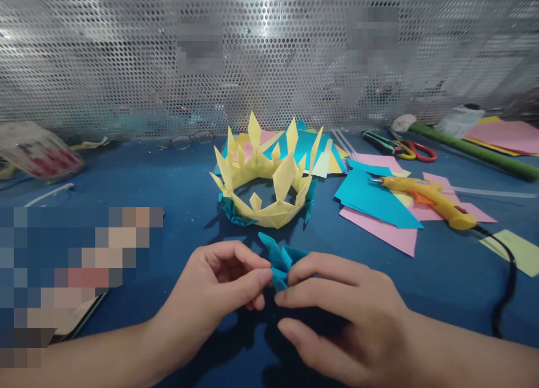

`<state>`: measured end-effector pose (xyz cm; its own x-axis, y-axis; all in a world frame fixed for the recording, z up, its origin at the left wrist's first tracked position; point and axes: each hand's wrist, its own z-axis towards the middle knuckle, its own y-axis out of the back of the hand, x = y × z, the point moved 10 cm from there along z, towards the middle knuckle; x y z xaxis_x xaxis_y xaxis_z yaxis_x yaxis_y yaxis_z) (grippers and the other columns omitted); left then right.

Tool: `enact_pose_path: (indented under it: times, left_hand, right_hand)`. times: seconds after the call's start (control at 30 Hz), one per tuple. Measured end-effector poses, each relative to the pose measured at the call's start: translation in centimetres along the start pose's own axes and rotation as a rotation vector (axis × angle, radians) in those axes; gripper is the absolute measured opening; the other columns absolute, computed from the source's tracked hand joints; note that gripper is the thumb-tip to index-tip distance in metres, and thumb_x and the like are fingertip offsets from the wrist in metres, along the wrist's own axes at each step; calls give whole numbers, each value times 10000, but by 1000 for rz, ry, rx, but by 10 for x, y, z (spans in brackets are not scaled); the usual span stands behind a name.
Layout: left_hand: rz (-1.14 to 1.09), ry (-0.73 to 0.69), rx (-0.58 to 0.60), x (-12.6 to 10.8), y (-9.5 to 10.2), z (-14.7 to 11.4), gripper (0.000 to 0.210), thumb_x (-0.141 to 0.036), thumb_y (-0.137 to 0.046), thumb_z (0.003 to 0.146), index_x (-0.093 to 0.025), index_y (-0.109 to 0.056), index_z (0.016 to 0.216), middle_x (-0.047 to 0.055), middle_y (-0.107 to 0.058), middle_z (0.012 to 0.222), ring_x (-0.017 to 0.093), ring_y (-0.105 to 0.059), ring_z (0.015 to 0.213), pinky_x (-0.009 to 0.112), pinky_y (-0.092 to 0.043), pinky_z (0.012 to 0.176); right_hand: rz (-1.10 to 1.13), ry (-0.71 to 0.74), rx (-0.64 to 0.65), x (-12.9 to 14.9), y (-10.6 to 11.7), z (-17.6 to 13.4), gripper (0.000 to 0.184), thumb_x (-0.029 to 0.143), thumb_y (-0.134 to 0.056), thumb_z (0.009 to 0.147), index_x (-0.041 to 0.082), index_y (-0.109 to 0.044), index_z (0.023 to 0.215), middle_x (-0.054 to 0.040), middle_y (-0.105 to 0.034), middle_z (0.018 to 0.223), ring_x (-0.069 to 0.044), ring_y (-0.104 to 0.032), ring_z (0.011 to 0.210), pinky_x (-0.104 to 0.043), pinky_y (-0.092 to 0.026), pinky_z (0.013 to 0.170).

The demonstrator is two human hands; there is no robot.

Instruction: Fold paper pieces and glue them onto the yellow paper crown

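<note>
Perforated metal mesh point(269, 79) is seen behind a blue table point(147, 174); two patches of the mesh are pixelated, so whatever is on them cannot be read. At the lower left, a dark-edged flat object point(80, 318) is likewise mostly masked.

Close to the near edge, a small piece of folded blue paper point(278, 256) is held up between both hands, in front of a yellow paper crown point(284, 177). By the left hand point(210, 281) the piece is pinched at its left side, thumb and index finger pressed together and the other fingers curled beneath. By the right hand point(357, 298) it is touched from the right: the index and middle fingers are bent towards it, back of the hand upward, while the thumb is held apart, lower down — whether the paper is gripped between those two fingers cannot be told. Both forearms are angled inward from the lower corners.

Blue folded pieces point(233, 213) are set against the crown's sides. To the right, a yellow glue gun point(438, 200) is laid across blue sheets point(366, 197) and pink sheets point(387, 239) — red-handled scissors point(422, 151) are placed farther back.
</note>
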<state>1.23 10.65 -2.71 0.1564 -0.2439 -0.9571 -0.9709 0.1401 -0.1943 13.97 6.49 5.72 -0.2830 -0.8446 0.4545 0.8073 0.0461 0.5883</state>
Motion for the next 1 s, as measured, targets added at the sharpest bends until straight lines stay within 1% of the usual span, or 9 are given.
enact_pose_path:
  times: [0.1, 0.17, 0.27, 0.33, 0.43, 0.5, 0.63, 0.83, 1.0]
  left_hand:
    - [6, -7, -7, -2, -1, -2, 183, -58, -829, 661, -205, -725, 629, -83, -667, 503, 32, -596, 433, 77, -454, 461]
    - [11, -14, -7, -4, -2, -2, 195, -39, -825, 639, -193, -706, 629, -90, -648, 501, 29, -588, 428, 73, -447, 451]
    - [29, -27, -10, -6, -4, -2, 196, -48, -819, 637, -175, -670, 636, -87, -643, 529, 35, -589, 426, 84, -459, 443]
    - [39, -39, -14, -6, -4, -2, 220, -69, -819, 647, -175, -627, 642, -89, -638, 547, 40, -591, 428, 96, -473, 444]
    - [46, -64, -25, -6, -2, -3, 263, -93, -812, 671, -196, -571, 689, -108, -617, 549, 47, -587, 441, 106, -487, 449]
    - [67, -83, -22, -6, -1, -4, 261, -96, -791, 701, -209, -558, 732, -115, -616, 561, 49, -587, 451, 111, -495, 455]
    - [113, -139, 15, -9, -5, -5, 252, -82, -761, 727, -213, -548, 748, -120, -613, 576, 37, -572, 460, 97, -481, 459]
    - [120, -113, 19, -9, -7, -4, 261, -126, -766, 746, -226, -527, 780, -109, -608, 589, 53, -552, 481, 110, -473, 454]
    - [125, -119, -12, -8, -1, -4, 234, -188, -768, 789, -221, -536, 785, -101, -573, 593, 47, -483, 494, 92, -423, 449]
  right_hand:
    - [154, -130, 53, -12, -4, 3, 139, 119, -662, 865, 157, -677, 732, -38, -691, 693, -109, -653, 624, -156, -537, 620]
    - [170, -213, 40, -20, -3, 3, 200, 128, -681, 854, 165, -628, 665, -14, -660, 628, -96, -615, 566, -154, -499, 568]
    - [133, -342, 20, -32, -1, -1, 284, 179, -715, 834, 180, -573, 588, 44, -589, 514, -60, -516, 444, -132, -400, 450]
    - [124, -415, 36, -38, -4, -5, 284, 229, -723, 843, 179, -609, 588, 60, -576, 473, -48, -471, 400, -129, -349, 408]
    - [155, -494, 87, -42, -11, -9, 254, 287, -730, 864, 173, -707, 639, 57, -609, 470, -39, -459, 383, -130, -323, 401]
    - [164, -523, 107, -43, -14, -12, 243, 299, -739, 865, 170, -741, 659, 53, -620, 480, -37, -454, 392, -134, -315, 409]
    - [164, -544, 132, -46, -18, -13, 270, 275, -703, 889, 164, -735, 645, 42, -622, 512, -54, -461, 446, -148, -330, 444]
    - [180, -508, 109, -44, -17, -9, 263, 248, -655, 908, 169, -702, 662, 31, -646, 579, -74, -516, 510, -163, -376, 505]
    - [208, -559, 146, -46, -19, -12, 269, 253, -609, 928, 185, -619, 668, 58, -568, 576, -72, -477, 523, -158, -373, 507]
